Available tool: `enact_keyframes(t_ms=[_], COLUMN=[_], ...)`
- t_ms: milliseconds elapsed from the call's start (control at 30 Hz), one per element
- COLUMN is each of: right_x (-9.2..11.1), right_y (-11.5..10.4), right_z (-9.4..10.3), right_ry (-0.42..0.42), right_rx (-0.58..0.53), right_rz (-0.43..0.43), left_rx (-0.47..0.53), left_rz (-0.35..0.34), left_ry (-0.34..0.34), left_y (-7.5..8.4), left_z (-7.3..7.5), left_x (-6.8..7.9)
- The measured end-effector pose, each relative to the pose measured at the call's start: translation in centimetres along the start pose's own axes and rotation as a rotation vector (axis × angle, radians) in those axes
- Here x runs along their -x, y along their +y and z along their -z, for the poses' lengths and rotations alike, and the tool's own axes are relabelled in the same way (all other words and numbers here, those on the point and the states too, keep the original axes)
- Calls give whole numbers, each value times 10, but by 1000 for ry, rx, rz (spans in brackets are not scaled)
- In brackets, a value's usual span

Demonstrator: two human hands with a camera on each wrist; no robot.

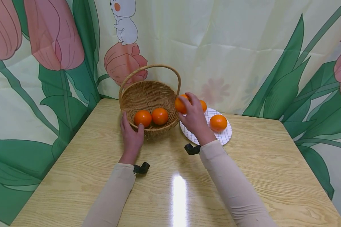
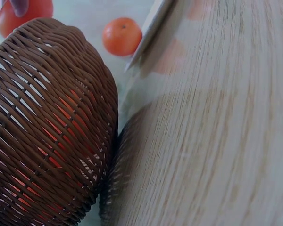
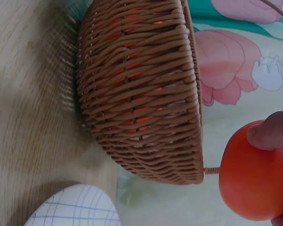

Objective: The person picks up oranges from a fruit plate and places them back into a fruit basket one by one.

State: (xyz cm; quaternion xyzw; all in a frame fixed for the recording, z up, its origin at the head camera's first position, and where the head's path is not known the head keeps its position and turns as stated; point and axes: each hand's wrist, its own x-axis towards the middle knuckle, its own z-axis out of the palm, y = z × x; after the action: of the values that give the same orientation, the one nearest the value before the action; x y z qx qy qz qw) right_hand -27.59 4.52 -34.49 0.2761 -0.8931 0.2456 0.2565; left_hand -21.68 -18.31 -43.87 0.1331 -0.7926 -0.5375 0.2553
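Note:
A wicker basket (image 1: 150, 90) with a tall arched handle stands at the table's back; two oranges (image 1: 143, 118) lie inside. My left hand (image 1: 132, 135) holds its front left rim, thumb at the front and fingers along the left side. By the basket's right rim, my right hand (image 1: 195, 116) grips another orange (image 3: 254, 174) above the table. Below that hand is a white plate (image 1: 226, 134) with a blue grid pattern. One orange (image 1: 218, 123) lies on its right part, and another orange (image 1: 203, 106) shows partly behind my right hand.
The wooden table (image 1: 164, 189) extends in front of the basket and plate. Behind it hangs a curtain (image 1: 244, 56) printed with tulips, leaves and a white animal. Each wrist wears a black camera mount (image 1: 142, 168).

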Motion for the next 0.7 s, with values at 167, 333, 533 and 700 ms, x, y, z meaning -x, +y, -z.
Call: enact_keyframes(t_ms=[167, 333, 533, 700], right_x=[-1, -2, -3, -4], right_y=[-5, -9, -11, -12], right_z=[-4, -8, -14, -17], right_ry=[-16, -13, -8, -16], right_rx=[-11, -20, -38, -57], right_rz=[6, 18, 46, 61], left_rx=[0, 1, -2, -3], left_rz=[-5, -25, -31, -18], left_ry=[4, 13, 23, 20], left_y=[1, 0, 0, -1], left_z=[0, 0, 0, -1], left_x=[1, 1, 1, 1])
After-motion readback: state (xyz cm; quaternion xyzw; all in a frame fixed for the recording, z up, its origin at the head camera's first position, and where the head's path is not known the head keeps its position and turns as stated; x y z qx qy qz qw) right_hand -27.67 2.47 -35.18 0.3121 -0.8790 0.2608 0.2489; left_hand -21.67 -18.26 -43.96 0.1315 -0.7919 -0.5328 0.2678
